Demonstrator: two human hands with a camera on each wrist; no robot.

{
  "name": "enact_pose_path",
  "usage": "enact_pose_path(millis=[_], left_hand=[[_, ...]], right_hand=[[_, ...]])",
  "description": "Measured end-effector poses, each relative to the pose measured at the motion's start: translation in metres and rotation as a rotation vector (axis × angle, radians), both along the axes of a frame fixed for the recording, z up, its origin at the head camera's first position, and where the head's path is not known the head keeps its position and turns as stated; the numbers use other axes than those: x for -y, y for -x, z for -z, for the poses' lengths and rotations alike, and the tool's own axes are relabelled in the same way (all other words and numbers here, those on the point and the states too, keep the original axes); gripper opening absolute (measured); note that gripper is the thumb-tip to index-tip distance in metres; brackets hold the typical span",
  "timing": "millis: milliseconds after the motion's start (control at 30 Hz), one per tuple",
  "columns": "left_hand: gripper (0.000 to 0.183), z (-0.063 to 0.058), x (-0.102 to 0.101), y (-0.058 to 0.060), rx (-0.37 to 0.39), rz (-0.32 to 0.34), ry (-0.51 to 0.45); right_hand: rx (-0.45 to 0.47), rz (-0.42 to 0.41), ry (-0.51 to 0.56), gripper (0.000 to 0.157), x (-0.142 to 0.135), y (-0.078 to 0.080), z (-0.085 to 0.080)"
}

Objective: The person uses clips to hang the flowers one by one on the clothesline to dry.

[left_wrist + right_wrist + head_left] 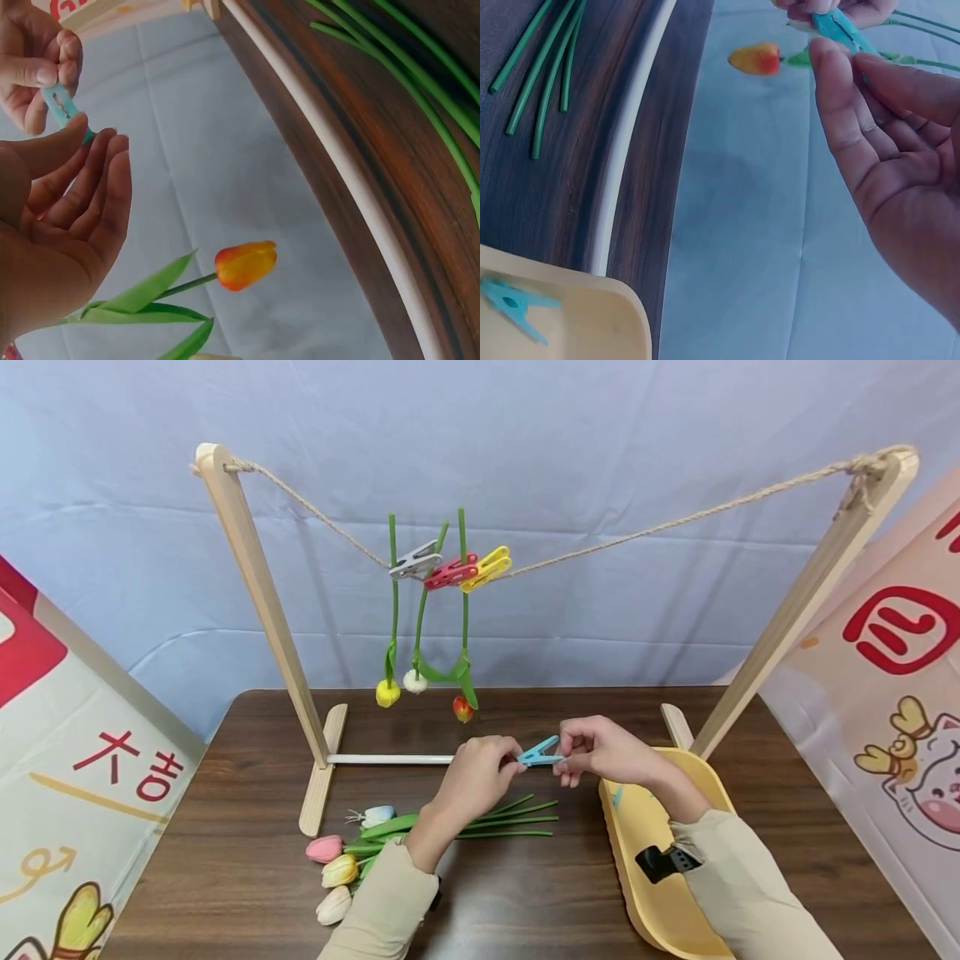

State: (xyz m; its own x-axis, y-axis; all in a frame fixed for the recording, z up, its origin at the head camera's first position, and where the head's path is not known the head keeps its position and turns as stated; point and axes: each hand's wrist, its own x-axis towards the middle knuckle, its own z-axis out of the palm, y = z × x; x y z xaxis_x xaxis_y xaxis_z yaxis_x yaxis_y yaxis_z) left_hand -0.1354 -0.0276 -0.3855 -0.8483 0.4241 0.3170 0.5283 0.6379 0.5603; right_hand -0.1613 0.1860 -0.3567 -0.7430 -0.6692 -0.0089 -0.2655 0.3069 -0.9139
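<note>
Both hands meet over the table at a light blue clothespin (538,753). The left hand (480,770) pinches its left end between thumb and fingers. At the other end, the thumb and fingertips of the right hand (603,750) pinch the clothespin's legs. Above and behind, an orange-red tulip (463,708), a white flower (415,681) and a yellow tulip (387,693) hang upside down from a twine (645,532). A yellow clothespin (487,568), a red clothespin (451,573) and a grey clothespin (415,561) clip their stems there.
Several tulips lie on the table (247,868), the pink one (325,848) at the left, partly under the left forearm. Under the right forearm stands a yellow tray (637,893) with another blue clothespin (517,304) inside. Wooden posts (262,602) and a white rod (393,759) frame the scene.
</note>
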Motion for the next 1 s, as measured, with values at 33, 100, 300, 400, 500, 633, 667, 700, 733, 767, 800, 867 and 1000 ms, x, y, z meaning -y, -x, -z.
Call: enact_pose_path(millis=[33,100,300,400,500,633,667,700,733,767,800,867,1000], left_hand=[[0.005,0.000,0.001,0.000,-0.006,-0.009,-0.002],[0.005,-0.002,0.002,0.000,-0.014,-0.021,-0.011],[0.004,-0.006,0.007,0.000,-0.029,-0.040,-0.039],[0.004,-0.007,0.008,0.000,-0.042,-0.046,-0.033],[0.004,-0.007,0.009,0.000,-0.057,-0.053,-0.021],[0.004,-0.008,0.008,-0.001,-0.058,-0.053,-0.019],[0.004,-0.007,0.008,-0.001,-0.051,-0.052,-0.021],[0.004,-0.008,0.008,-0.001,-0.037,-0.048,-0.029],[0.004,-0.007,0.008,-0.001,-0.021,-0.047,-0.035],[0.005,-0.006,0.009,-0.001,-0.004,-0.046,-0.037],[0.006,-0.005,0.010,-0.001,0.014,-0.046,-0.036],[0.006,-0.001,0.013,0.000,0.062,-0.059,-0.015],[0.006,0.011,0.022,0.000,0.167,-0.098,0.110]], right_hand=[[-0.010,0.015,-0.005,0.010,0.001,0.000,0.000],[-0.035,0.052,-0.012,0.008,0.001,-0.001,0.001],[-0.088,0.138,-0.023,0.031,0.002,-0.002,0.001],[-0.124,0.159,-0.023,0.033,0.003,-0.003,0.002],[-0.168,0.178,-0.026,0.032,0.004,-0.004,0.003],[-0.213,0.194,-0.007,0.031,0.004,-0.004,0.006],[-0.230,0.199,0.000,0.030,0.004,-0.004,0.007],[-0.246,0.202,0.004,0.029,0.004,-0.005,0.008],[-0.265,0.207,0.011,0.027,0.004,-0.004,0.009],[-0.284,0.214,0.016,0.026,0.003,-0.005,0.009],[-0.299,0.224,0.017,0.024,0.002,-0.005,0.010],[-0.323,0.251,0.010,0.022,-0.003,-0.005,0.011],[-0.321,0.307,-0.021,0.019,-0.017,-0.007,0.014]])
